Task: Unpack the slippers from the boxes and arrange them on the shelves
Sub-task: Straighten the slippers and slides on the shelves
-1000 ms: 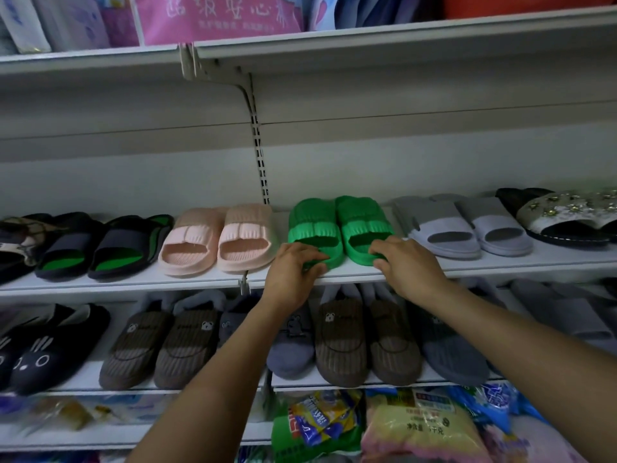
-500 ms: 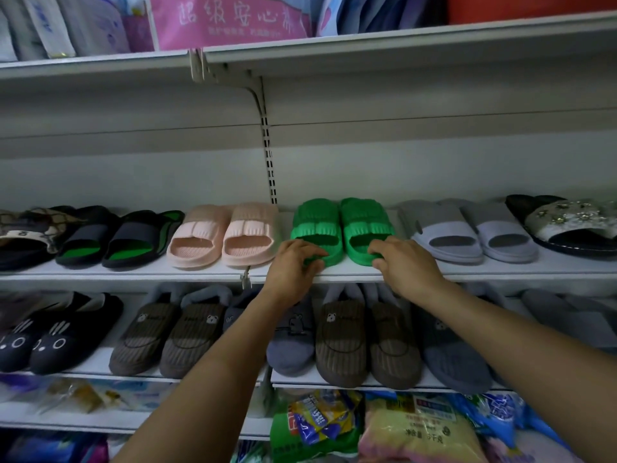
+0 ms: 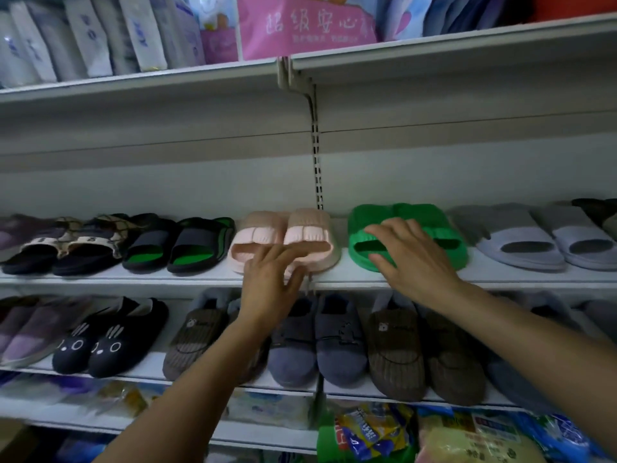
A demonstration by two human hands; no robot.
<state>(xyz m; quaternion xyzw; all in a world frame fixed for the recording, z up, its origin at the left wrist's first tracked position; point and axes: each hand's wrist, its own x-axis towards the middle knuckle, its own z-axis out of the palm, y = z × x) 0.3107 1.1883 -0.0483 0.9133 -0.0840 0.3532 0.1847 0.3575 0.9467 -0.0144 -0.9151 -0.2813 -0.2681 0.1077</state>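
My left hand [image 3: 272,285], fingers loose and empty, touches the pink pair [image 3: 300,228]. My right hand [image 3: 417,262] lies flat and spread on the green pair [image 3: 359,228]. Both pairs sit in the shelf's [image 3: 500,275] full row. No boxes show, so I judge arranging nearly finished.

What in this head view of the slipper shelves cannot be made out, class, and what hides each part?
1. Green slippers: the right hand covers their middle, head view.
2. Pink slippers: the left hand hides part of their front.
3. Dark slipper at far right: cut off by the frame edge.
4. Top-shelf packets: print too blurred to read.
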